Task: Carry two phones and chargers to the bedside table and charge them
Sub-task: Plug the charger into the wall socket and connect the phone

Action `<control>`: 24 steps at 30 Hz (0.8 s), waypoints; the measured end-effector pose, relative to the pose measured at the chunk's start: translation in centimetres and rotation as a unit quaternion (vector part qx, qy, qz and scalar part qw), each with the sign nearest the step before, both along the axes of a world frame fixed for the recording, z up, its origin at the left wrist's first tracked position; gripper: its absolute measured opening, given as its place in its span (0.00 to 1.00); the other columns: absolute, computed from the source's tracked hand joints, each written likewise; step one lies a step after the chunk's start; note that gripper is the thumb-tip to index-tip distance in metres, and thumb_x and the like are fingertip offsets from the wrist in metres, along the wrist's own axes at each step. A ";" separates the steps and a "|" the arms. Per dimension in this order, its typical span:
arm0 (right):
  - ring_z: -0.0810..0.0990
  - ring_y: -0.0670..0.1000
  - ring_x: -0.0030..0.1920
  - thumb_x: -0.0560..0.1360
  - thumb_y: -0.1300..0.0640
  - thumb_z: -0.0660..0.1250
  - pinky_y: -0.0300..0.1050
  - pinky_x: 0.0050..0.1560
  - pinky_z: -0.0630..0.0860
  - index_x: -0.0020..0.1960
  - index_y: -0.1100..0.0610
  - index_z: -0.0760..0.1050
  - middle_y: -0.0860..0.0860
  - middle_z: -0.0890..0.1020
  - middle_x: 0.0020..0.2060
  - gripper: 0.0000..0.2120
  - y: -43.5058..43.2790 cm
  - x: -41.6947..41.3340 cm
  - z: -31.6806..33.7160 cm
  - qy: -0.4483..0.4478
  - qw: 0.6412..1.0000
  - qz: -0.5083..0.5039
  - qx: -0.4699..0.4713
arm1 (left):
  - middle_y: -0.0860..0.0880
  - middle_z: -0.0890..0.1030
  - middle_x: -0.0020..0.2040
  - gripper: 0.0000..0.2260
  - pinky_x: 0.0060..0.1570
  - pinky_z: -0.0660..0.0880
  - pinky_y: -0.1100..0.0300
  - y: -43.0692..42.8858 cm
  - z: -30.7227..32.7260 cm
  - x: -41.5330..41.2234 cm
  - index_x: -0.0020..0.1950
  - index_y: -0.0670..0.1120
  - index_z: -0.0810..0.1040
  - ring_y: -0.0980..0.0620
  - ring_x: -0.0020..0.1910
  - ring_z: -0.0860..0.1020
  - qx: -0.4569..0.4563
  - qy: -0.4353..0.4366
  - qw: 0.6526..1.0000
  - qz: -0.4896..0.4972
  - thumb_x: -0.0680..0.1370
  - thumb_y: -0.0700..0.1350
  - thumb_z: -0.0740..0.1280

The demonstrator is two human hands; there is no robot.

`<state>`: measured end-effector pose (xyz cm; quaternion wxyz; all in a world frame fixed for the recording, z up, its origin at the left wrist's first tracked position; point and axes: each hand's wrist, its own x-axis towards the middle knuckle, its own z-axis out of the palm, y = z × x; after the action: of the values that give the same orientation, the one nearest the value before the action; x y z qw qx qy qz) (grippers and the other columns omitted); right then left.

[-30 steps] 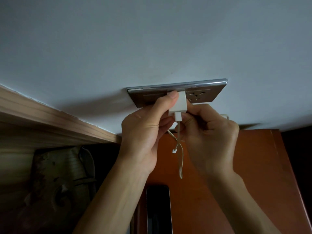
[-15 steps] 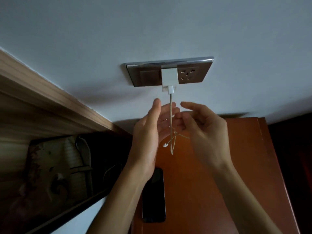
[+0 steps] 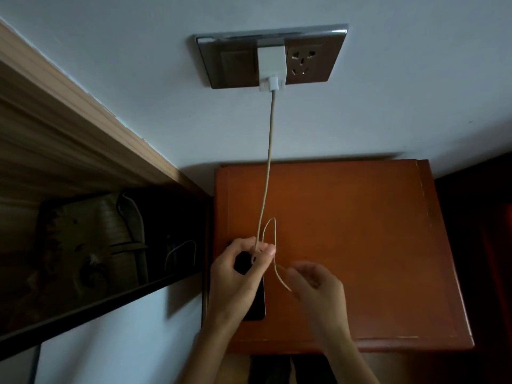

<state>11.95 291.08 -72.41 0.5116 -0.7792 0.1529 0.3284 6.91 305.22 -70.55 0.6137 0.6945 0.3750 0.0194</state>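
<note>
A white charger block (image 3: 271,65) sits plugged into the dark wall socket plate (image 3: 235,65). Its pale cable (image 3: 268,162) hangs straight down to my left hand (image 3: 238,278), which pinches it in a loop above the orange bedside table (image 3: 360,245). The loose end of the cable runs to my right hand (image 3: 318,289), blurred, with the fingers curled around it. A dark phone (image 3: 256,300) lies on the table's left side, mostly hidden under my left hand. I see no second phone or charger.
A wooden headboard ledge (image 3: 69,128) runs diagonally at the left, with a dark shelf and a patterned cloth (image 3: 83,245) below it. The socket plate has a free outlet (image 3: 303,62) to the right of the charger.
Both hands have let go of the plugged-in charger and slid down the cable to just above the table. The view has tilted down, so more of the table and phone shows.
</note>
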 end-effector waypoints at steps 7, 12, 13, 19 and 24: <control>0.78 0.48 0.23 0.80 0.55 0.65 0.42 0.26 0.74 0.43 0.49 0.83 0.51 0.82 0.27 0.11 -2.4 -5.1 -2.4 0.094 0.992 0.077 -0.030 | 0.52 0.86 0.43 0.08 0.48 0.77 0.64 4.0 -2.6 -6.4 0.45 0.52 0.79 0.58 0.47 0.84 0.105 0.036 0.988 0.105 0.79 0.55 0.69; 0.77 0.49 0.23 0.82 0.48 0.60 0.38 0.20 0.66 0.46 0.54 0.82 0.53 0.87 0.37 0.15 -3.3 -6.0 -2.3 0.184 0.980 -0.070 0.008 | 0.53 0.86 0.42 0.08 0.46 0.78 0.59 5.9 -3.7 -11.3 0.47 0.53 0.79 0.59 0.46 0.85 0.142 0.081 0.969 0.184 0.76 0.56 0.68; 0.76 0.49 0.23 0.82 0.47 0.60 0.38 0.21 0.65 0.46 0.55 0.81 0.52 0.87 0.37 0.17 -4.0 -5.9 -2.3 0.191 0.978 -0.084 -0.005 | 0.54 0.86 0.42 0.08 0.46 0.78 0.60 6.0 -3.9 -12.0 0.47 0.53 0.79 0.59 0.46 0.84 0.148 0.089 0.967 0.189 0.76 0.57 0.68; 0.82 0.46 0.41 0.79 0.50 0.65 0.42 0.40 0.71 0.41 0.52 0.85 0.47 0.88 0.36 0.14 -8.8 -4.9 -2.1 0.090 0.988 -0.084 -0.097 | 0.46 0.85 0.46 0.06 0.50 0.77 0.53 5.4 -6.3 -15.0 0.51 0.45 0.80 0.46 0.50 0.83 0.146 0.126 0.962 0.194 0.80 0.47 0.68; 0.81 0.42 0.32 0.79 0.58 0.67 0.35 0.35 0.76 0.48 0.50 0.85 0.47 0.85 0.32 0.08 -8.0 -5.1 -2.2 0.040 0.998 0.028 -0.043 | 0.45 0.81 0.55 0.15 0.47 0.75 0.58 3.5 -7.8 -15.5 0.64 0.39 0.77 0.44 0.54 0.81 0.151 0.177 0.957 0.176 0.78 0.40 0.71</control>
<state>6.80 283.06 -74.63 0.4614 -0.7910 0.1648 0.3665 -8.55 308.74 -78.31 0.4124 0.6947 0.5862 0.0605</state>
